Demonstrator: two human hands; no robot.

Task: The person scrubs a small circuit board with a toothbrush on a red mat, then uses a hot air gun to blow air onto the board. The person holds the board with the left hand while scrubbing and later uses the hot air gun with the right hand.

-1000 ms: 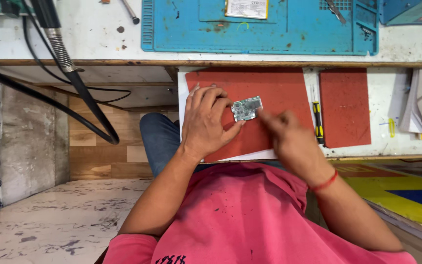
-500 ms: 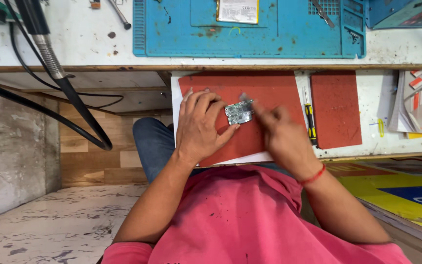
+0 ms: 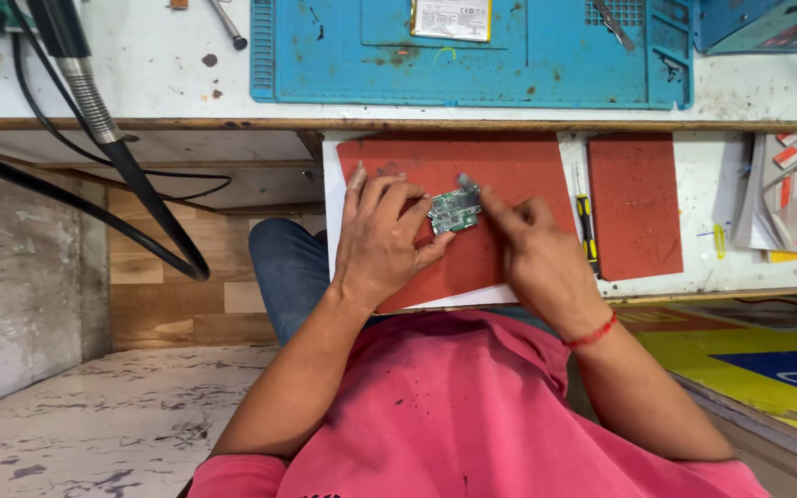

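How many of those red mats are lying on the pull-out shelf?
2. The larger red mat lies under both hands and the small circuit board; the smaller red mat lies to its right, beyond a screwdriver.

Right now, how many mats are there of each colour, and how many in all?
Red mats: 2, the big one under the hands and a smaller one beside it
Blue mats: 1, up on the bench
Total: 3
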